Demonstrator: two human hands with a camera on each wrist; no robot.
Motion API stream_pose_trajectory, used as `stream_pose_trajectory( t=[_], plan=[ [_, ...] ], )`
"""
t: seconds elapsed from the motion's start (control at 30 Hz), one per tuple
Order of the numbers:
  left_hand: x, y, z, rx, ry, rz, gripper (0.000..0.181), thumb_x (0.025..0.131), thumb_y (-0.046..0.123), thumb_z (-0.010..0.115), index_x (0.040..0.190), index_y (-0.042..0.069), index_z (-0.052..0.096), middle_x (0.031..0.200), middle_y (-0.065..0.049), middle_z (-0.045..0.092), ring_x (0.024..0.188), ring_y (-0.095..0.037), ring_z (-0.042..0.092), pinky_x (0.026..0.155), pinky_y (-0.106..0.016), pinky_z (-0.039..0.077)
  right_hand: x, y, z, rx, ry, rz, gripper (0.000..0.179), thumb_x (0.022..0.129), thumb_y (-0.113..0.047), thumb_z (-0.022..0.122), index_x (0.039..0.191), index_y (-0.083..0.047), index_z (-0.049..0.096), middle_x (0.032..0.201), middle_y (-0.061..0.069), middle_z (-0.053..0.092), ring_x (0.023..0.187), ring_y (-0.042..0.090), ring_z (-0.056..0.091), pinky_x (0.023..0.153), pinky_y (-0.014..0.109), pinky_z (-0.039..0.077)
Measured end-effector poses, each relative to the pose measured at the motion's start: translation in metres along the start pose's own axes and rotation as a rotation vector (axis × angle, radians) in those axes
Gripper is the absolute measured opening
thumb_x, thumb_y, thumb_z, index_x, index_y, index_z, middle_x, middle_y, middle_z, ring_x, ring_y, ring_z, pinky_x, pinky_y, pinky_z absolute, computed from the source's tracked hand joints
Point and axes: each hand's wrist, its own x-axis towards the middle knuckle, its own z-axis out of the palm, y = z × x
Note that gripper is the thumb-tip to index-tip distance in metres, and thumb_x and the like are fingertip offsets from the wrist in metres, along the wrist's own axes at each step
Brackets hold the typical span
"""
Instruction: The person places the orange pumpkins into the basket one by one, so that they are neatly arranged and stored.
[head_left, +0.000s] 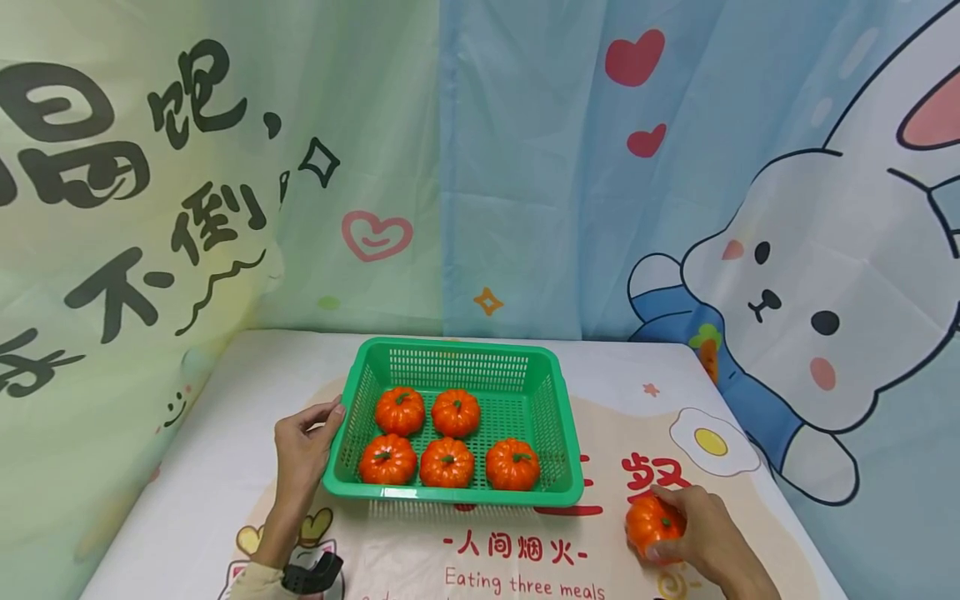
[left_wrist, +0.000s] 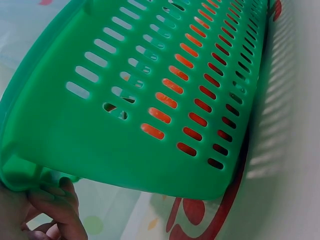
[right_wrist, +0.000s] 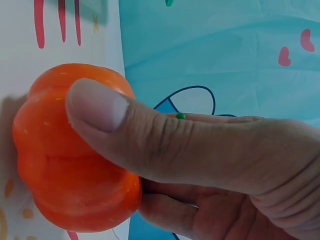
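Observation:
A green plastic basket (head_left: 551, 400) with slotted sides holds several small orange pumpkins (head_left: 447, 462) in two rows. My left hand (head_left: 303, 450) grips the basket's left rim, fingers curled at its edge; in the left wrist view the slotted wall (left_wrist: 100, 150) fills most of the picture, with orange showing through. To the right of the basket, my right hand (head_left: 701, 533) holds another orange pumpkin (head_left: 651, 527) between thumb and fingers. Close up in the right wrist view, the thumb lies across this pumpkin (right_wrist: 75, 160), and a bit of green stem shows behind it.
The white table (head_left: 247, 375) wears a cloth printed with red characters, a fried egg (head_left: 712, 442) and English words. Behind it hangs a curtain (head_left: 517, 167) with hearts, black lettering and a large white rabbit (head_left: 810, 275). A black band (head_left: 313, 573) circles the left wrist.

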Motion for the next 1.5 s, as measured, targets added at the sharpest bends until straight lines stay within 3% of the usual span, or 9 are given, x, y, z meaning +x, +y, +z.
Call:
stream_pose_trajectory(
  t=[0.4, 0.67, 1.5],
  plan=[
    [0.000, -0.001, 0.000, -0.003, 0.003, 0.004, 0.027, 0.104, 0.008, 0.074, 0.125, -0.009, 0.077, 0.118, -0.035, 0.077, 0.068, 0.001, 0.074, 0.065, -0.015, 0.061, 0.002, -0.009, -0.004, -0.014, -0.007, -0.050, 0.082, 0.071, -0.012, 0.102, 0.141, 0.012, 0.066, 0.125, 0.024, 0.076, 0.113, 0.038, 0.070, 0.101, 0.055, 0.063],
    [0.000, 0.000, 0.000, -0.012, 0.008, -0.001, 0.026, 0.104, 0.008, 0.074, 0.124, -0.008, 0.078, 0.116, -0.036, 0.076, 0.068, 0.001, 0.074, 0.065, -0.015, 0.062, 0.002, -0.017, -0.009, -0.005, 0.004, -0.067, 0.084, 0.070, -0.013, 0.103, 0.142, 0.007, 0.067, 0.125, 0.020, 0.076, 0.110, 0.029, 0.069, 0.101, 0.054, 0.063],
    [0.000, 0.003, 0.001, -0.004, 0.010, -0.015, 0.026, 0.105, 0.009, 0.073, 0.123, -0.008, 0.079, 0.116, -0.035, 0.076, 0.067, 0.000, 0.074, 0.065, -0.015, 0.062, 0.001, -0.039, -0.028, -0.039, 0.016, -0.185, 0.085, 0.070, -0.014, 0.104, 0.142, 0.009, 0.067, 0.122, 0.015, 0.078, 0.107, 0.022, 0.067, 0.101, 0.052, 0.064]
  ],
)
